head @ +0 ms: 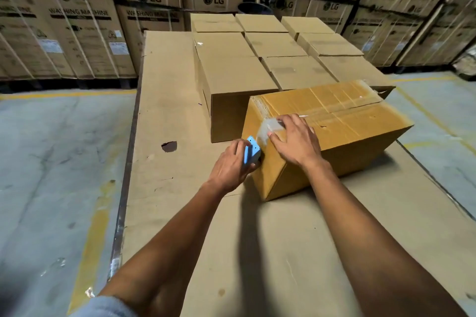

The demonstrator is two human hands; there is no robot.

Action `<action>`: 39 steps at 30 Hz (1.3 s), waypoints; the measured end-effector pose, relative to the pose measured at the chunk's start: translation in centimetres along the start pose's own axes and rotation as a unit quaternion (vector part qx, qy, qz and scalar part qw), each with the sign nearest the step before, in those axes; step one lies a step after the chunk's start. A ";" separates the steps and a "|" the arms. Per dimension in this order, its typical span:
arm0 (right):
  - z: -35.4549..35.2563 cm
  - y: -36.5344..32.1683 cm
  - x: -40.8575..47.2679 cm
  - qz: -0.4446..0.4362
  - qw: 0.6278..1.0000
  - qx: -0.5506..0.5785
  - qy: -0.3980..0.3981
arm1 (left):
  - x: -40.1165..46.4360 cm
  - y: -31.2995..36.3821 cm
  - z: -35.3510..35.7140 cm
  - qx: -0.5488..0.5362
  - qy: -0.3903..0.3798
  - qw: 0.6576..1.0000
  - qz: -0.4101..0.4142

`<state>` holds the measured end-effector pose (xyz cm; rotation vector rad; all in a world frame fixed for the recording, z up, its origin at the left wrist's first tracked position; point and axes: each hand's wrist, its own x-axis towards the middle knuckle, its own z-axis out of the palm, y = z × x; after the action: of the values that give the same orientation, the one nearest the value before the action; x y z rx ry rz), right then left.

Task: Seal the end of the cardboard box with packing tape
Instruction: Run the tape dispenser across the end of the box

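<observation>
A brown cardboard box (355,121) lies on a cardboard-covered work surface (257,252), its left end facing me. Clear tape runs along its top seam. My left hand (229,165) grips a blue tape dispenser (252,153) held against the box's left end, low on that face. A strip of clear packing tape (266,130) stretches from the dispenser up over the top edge. My right hand (293,139) lies flat on the box's top left corner, fingers pressing the tape down.
Several closed cardboard boxes (270,54) sit in rows right behind the box. Stacked washing machine cartons (77,28) line the back. Grey concrete floor (51,162) with yellow lines lies to the left and right. A hole (169,146) marks the surface.
</observation>
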<state>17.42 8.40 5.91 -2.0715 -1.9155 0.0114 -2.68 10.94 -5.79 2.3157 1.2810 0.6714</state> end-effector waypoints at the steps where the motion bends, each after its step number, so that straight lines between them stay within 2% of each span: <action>1: 0.3 -0.5 0.4 0.022 1.000 -0.005 0.003 | 0.1 -0.2 0.2 -0.006 0.003 1.000 0.001; 8: 2.2 -1.7 3.0 0.110 0.992 -0.036 -0.056 | 0.7 -1.8 1.8 -0.027 -0.005 1.000 0.005; 15: 2.8 -1.7 4.1 0.164 0.985 -0.020 -0.055 | 1.6 -3.3 4.0 -0.035 0.017 0.999 0.037; 19: 3.2 -1.4 4.2 0.170 0.984 -0.023 -0.054 | 1.5 -3.8 4.3 -0.006 0.023 0.997 0.071; 26: 3.5 -1.2 4.2 0.170 0.983 -0.036 -0.062 | 1.3 -4.0 4.0 0.009 0.027 0.997 0.075; 39: 3.5 -2.0 4.9 0.184 0.975 -0.069 -0.100 | 1.5 -3.5 4.0 -0.022 0.037 0.996 0.079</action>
<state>15.19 14.10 4.12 -2.5798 -1.6454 0.1821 -1.96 13.52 -10.59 2.3931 1.1109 0.8367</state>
